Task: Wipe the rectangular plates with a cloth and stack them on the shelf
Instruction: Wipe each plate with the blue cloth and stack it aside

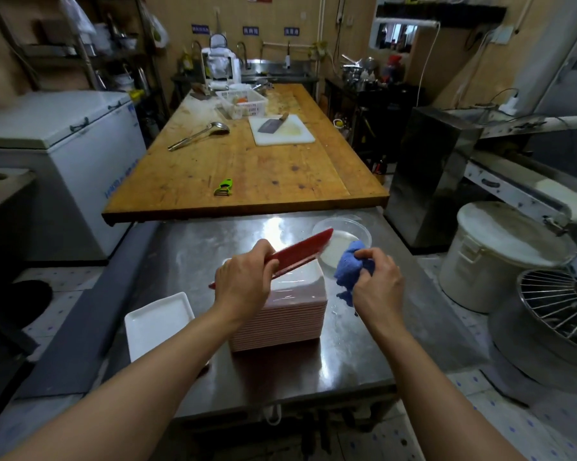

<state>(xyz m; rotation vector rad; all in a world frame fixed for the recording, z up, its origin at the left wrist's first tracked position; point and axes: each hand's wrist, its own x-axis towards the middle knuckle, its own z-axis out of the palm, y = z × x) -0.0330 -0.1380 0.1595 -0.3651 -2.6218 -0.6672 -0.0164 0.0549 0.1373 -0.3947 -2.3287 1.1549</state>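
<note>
A long wooden worktable (247, 161) is set beyond a steel table (194, 261) that glares with reflected light. A white chest freezer (64, 144) is placed to the left, metal shelving (81, 51) behind it. Sinks with taps (274, 66) are lined along the tan back wall (280, 15). The floor (546, 427) is tiled.

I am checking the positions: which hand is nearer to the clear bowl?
Right. The right hand, holding the blue cloth, is just beside the bowl; the left hand holds the red plate farther left.
</note>
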